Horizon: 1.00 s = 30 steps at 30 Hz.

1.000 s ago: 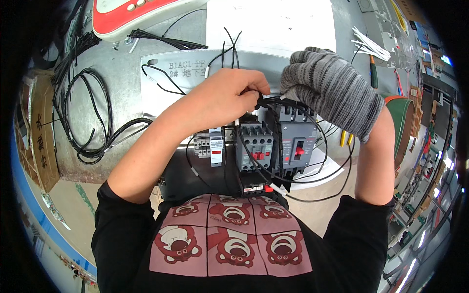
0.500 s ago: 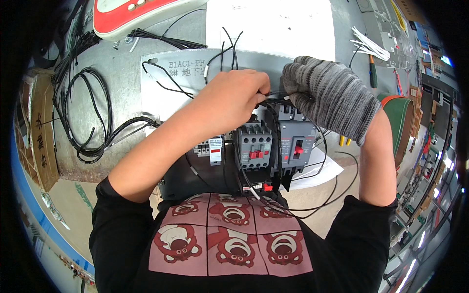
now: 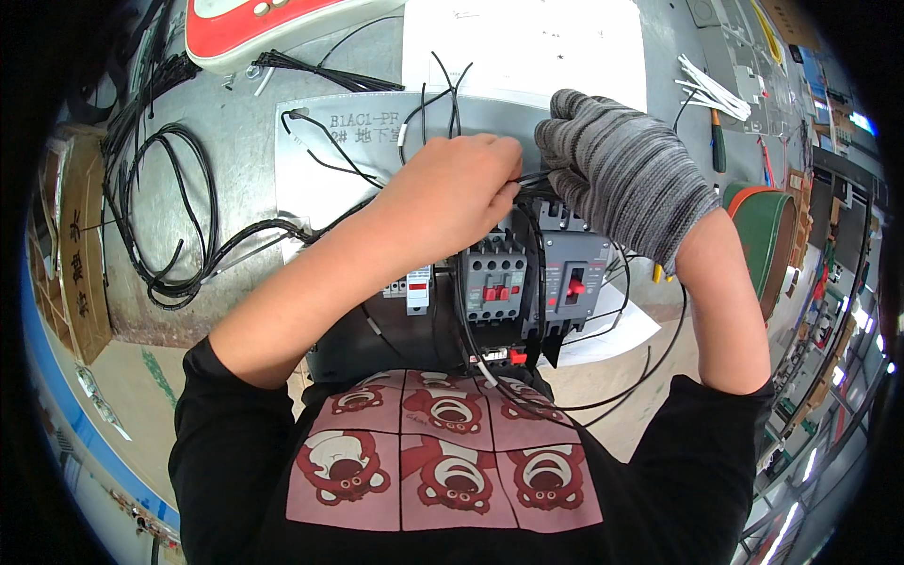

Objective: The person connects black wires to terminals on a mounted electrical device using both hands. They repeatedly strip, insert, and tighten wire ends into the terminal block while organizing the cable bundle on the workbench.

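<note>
My bare left hand (image 3: 461, 193) is closed around a bundle of black wires (image 3: 535, 179) above the electrical panel. Just to its right, my right hand (image 3: 626, 169), in a grey striped knit glove, curls its fingers over the same bundle; its fingertips are partly hidden. Below the hands, on the metal mounting plate (image 3: 527, 115), sit a contactor (image 3: 493, 287) with red parts and a larger grey circuit breaker (image 3: 573, 282) with a red lever. A small white-and-grey module (image 3: 417, 292) lies under my left forearm. Loose black wire ends (image 3: 456, 94) stick up beyond my left hand.
Coiled black cable (image 3: 209, 212) lies on the left of the metal bench, near a cardboard box (image 3: 87, 254). Black cable ties (image 3: 325, 75), a red-and-white case (image 3: 250, 38) and white paper (image 3: 527, 47) are at the back. White ties (image 3: 716, 89) and a green container (image 3: 758, 231) stand right.
My gloved right hand has shifted slightly left and its fingers have changed their curl. The loose wire loop at the right has swung towards my right forearm. My left hand keeps its grip.
</note>
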Motion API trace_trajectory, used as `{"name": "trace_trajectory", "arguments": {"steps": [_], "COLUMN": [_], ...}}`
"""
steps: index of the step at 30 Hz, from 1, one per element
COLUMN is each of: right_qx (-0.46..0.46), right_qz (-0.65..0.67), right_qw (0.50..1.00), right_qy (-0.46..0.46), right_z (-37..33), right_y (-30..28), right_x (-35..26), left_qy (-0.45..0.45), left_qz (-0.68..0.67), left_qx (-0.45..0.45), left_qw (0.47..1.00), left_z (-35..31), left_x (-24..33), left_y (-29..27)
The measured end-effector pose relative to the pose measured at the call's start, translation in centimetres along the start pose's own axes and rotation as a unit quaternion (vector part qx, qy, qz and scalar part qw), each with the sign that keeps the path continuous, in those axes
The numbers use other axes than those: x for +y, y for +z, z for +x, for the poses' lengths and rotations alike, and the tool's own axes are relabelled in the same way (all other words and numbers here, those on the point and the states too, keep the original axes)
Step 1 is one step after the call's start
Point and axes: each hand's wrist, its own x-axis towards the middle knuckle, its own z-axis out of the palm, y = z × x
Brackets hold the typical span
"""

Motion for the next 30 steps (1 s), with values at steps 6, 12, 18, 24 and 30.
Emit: {"name": "trace_trajectory", "arguments": {"steps": [6,12,18,24,30], "right_qx": [-0.138,-0.191,-0.405,-0.273,-0.224], "right_qz": [0.098,0.24,0.3,-0.02,-0.027], "right_qw": [0.984,0.934,0.824,0.96,0.971], "right_qy": [0.06,0.184,0.259,0.05,0.081], "right_z": [0.5,0.8,5.0,5.0,3.1], "right_y": [-2.3,-2.0,-3.8,-3.3,-0.5], "right_x": [-0.7,0.3,0.7,-0.9,-0.9], "left_qy": [0.047,0.034,-0.035,-0.01,-0.014], "left_qz": [0.029,0.045,0.031,0.041,0.028], "left_qx": [-0.014,-0.036,-0.018,0.003,0.009], "left_qw": [0.998,0.998,0.999,0.999,0.999], "left_z": [0.3,0.5,0.3,0.6,0.5], "left_x": [0.2,0.7,0.7,1.1,0.7], "left_y": [-0.1,-0.2,-0.3,-0.2,-0.3]}}
